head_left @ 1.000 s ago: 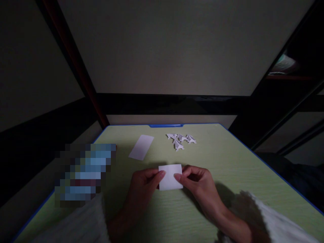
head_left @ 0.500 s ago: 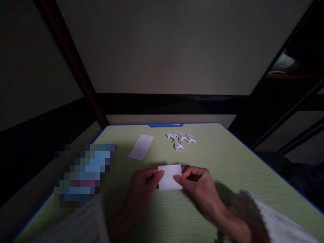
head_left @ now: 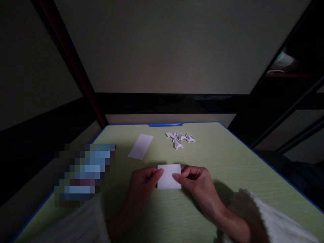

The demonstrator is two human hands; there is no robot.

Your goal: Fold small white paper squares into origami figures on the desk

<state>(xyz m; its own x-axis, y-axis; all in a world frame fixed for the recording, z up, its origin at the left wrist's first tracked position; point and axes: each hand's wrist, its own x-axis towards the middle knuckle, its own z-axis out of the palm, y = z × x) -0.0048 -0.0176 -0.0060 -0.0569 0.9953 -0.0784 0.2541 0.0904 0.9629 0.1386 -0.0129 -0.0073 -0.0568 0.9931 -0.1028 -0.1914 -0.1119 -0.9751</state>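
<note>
A small, nearly square piece of white paper (head_left: 168, 180) is held up between both hands, just above the table. My left hand (head_left: 143, 185) pinches its left edge, thumb on the near face and fingers behind. On the right edge, my right hand (head_left: 198, 182) grips it the same way. The fingertips behind the paper are hidden. Beyond the hands, several folded white paper figures (head_left: 178, 144) lie in a cluster. A flat white paper strip (head_left: 141, 147) rests to their left.
The pale green table (head_left: 227, 162) has a blue edge and a blue handle piece (head_left: 165, 125) at its far side. A pixelated bluish item (head_left: 86, 172) lies at the left edge. A pale panel (head_left: 162, 47) stands behind the table.
Almost nothing differs. The whole view has shifted very slightly, and both hands keep the same hold on the paper.
</note>
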